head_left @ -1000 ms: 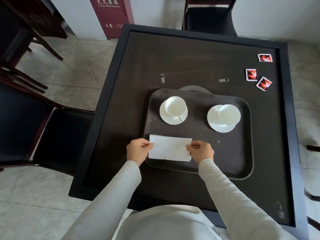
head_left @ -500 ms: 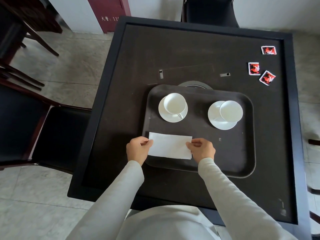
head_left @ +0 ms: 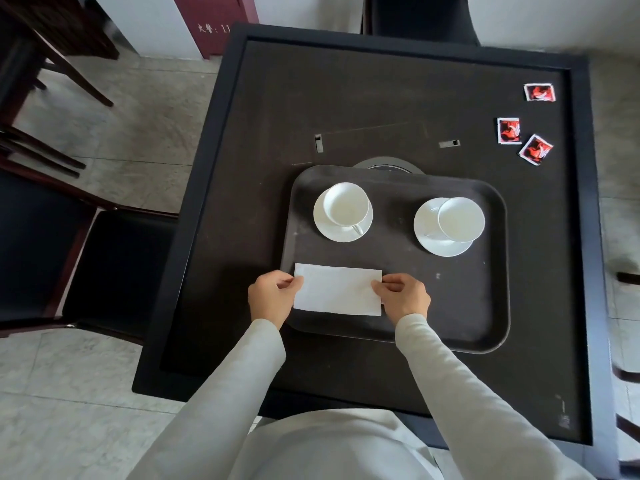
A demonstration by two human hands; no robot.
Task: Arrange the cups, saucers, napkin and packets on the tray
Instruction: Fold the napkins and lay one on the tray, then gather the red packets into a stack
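A dark tray [head_left: 467, 306] lies on the black table. On it stand two white cups on white saucers: the left cup [head_left: 345, 204] on its saucer [head_left: 325, 227], the right cup [head_left: 460, 219] on its saucer [head_left: 427, 223]. A folded white napkin [head_left: 337, 293] lies flat at the tray's near left corner. My left hand [head_left: 272, 297] pinches its left edge and my right hand [head_left: 403, 297] pinches its right edge. Three red packets lie on the table at the far right: one [head_left: 539, 92], another [head_left: 509, 130] and a third [head_left: 535, 149].
The table [head_left: 242, 237] has a raised black rim. A round inset [head_left: 388, 166] peeks out behind the tray. Dark chairs stand to the left [head_left: 104, 265] and at the far side [head_left: 419, 19]. Tiled floor surrounds the table.
The napkin and both hands have stayed at the tray's near left corner, the napkin settling flatter. The view has shifted slightly.
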